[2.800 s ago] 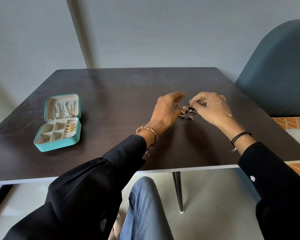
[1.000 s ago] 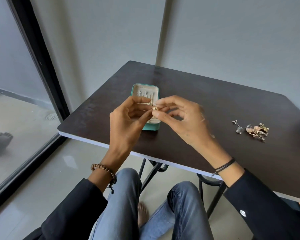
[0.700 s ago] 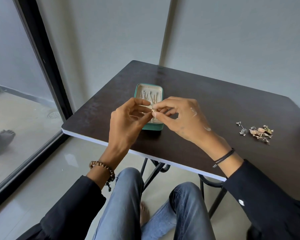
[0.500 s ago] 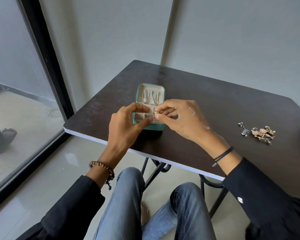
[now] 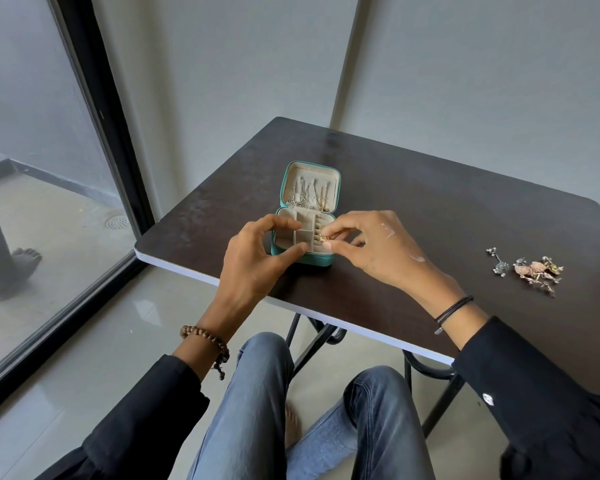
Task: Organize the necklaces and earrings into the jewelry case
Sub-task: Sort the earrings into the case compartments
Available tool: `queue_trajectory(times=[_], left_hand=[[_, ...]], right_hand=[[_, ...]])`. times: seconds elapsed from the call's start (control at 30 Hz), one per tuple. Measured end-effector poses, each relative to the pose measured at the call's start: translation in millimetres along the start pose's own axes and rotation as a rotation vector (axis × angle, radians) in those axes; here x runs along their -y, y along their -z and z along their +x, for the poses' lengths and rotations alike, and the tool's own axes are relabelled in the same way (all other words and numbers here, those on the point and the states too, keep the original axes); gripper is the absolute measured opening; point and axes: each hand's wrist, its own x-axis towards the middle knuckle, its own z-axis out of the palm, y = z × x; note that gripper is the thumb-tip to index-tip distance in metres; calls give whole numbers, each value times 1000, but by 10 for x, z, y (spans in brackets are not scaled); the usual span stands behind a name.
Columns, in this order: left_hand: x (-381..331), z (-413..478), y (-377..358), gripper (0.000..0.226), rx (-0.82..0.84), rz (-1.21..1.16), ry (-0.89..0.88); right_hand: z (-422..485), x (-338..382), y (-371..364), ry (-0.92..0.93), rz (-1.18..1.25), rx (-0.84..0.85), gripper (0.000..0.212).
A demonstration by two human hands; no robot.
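A small teal jewelry case (image 5: 286, 183) lies open on the dark table (image 5: 430, 220), near its left front edge. Chains hang in its beige lid. Its base has several compartments, with gold pieces along the right side. My right hand (image 5: 378, 247) pinches a small gold earring (image 5: 325, 239) over the right compartments. My left hand (image 5: 257, 258) is at the case's front left corner, thumb and forefinger curved around the base. A pile of loose earrings (image 5: 534, 270) lies on the table to the right.
A glass door with a black frame (image 5: 94, 109) stands on the left; a person's bare foot (image 5: 25, 258) shows behind the glass. A grey wall runs behind the table. My knees in blue jeans (image 5: 257, 393) are under the table's front edge.
My view turned from the earring pile to the case. Both hands carried the gold earring from above the case down to its right compartments; my left hand let go and moved to the case's corner.
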Motion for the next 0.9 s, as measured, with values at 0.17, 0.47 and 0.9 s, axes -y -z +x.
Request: queue_trajectory(times=[0.17,0.47,0.9], left_hand=[[0,1,-1,29,4,4,-6],[26,6,-5,28,4,1,-26],[15,38,-5,23,-15,55,-36]], right_hand=[[28,-16,-28,-7,-27,20,17],[-96,3,-88,31,-93,-4,18],[-178,-24,-167,-65,37,-121,15]])
